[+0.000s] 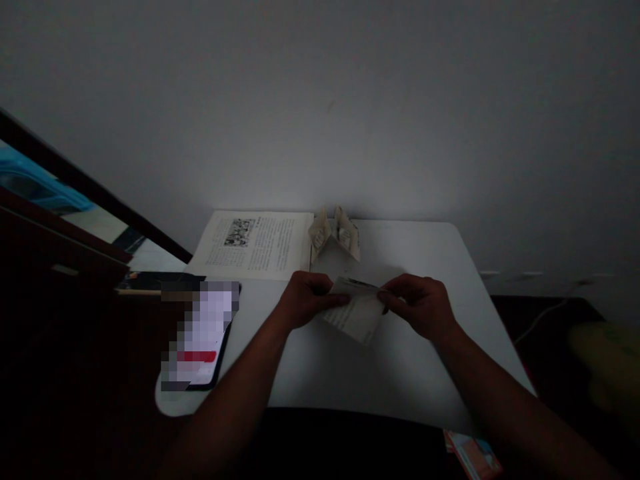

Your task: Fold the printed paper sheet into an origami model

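Observation:
A folded sheet of printed paper (356, 313) is held up over the white table, tilted, between both of my hands. My left hand (313, 300) pinches its left edge, with the thumb lying across the front. At the upper right corner my right hand (417, 303) grips the paper between thumb and fingers. Just beyond them stands a folded paper figure (334, 235) of printed paper with pointed peaks. The back of the held paper is hidden from me.
An open book (253, 247) with printed text and a picture lies at the table's (415, 247) back left. A phone (210, 333) with a lit, partly blurred screen rests at the left edge. A wall rises behind. Colourful printed matter (473, 455) shows below the front right edge.

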